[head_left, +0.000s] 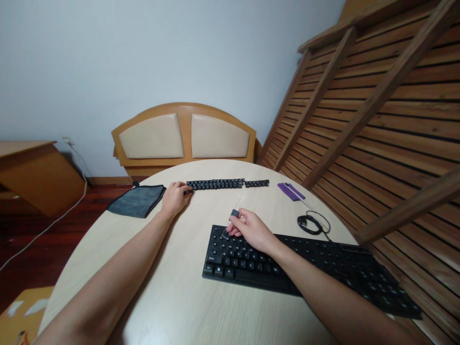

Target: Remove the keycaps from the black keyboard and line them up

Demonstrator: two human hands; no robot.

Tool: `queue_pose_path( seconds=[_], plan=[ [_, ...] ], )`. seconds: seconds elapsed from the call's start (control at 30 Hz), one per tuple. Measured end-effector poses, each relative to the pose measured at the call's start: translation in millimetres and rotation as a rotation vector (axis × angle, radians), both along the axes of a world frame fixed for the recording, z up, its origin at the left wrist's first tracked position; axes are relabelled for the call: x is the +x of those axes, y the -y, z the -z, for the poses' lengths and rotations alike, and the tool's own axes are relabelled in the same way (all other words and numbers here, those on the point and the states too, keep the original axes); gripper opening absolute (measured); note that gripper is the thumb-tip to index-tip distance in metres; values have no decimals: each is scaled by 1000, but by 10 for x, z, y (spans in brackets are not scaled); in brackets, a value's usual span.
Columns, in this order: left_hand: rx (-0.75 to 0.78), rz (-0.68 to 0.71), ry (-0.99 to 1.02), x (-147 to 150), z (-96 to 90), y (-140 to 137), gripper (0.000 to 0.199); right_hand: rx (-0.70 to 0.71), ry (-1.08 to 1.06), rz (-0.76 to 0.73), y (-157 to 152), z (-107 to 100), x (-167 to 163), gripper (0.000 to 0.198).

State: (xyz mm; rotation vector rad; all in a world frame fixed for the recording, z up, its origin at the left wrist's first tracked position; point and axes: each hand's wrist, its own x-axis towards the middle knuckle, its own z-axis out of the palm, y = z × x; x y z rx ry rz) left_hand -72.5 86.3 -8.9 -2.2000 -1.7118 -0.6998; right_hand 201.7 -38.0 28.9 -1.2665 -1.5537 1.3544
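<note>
A black keyboard (251, 280) lies at an angle on the table, with bare key stems in its upper rows and keycaps still on along the near left edge. My right hand (247, 227) is closed around a wire keycap puller (235, 213) above the keyboard's upper left corner; its wire loops point away from me. Farther back, loose black keycaps (215, 184) lie in rows, with a shorter group (257, 183) to their right. At the left end of these rows, my left hand (175, 197) pinches a black keycap (188, 191) between its fingertips.
A dark grey cloth (138, 201) lies on the table (172, 287) at left. At right are a purple strip-like item (289, 191) and the coiled black cable (311, 224). Beyond the table stand a padded headboard (187, 120) and a slatted wooden frame (377, 110).
</note>
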Motion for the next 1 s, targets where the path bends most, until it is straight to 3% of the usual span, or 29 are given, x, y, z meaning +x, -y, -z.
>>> queue_pose_path(
  seconds=[0.83,1.0],
  plan=[
    [-14,-3,63,-10,7,18,23,38,37,-42,24,5,10,16],
    [3,29,88,64,-67,111,25,74,39,-68,35,6,33,17]
  ],
)
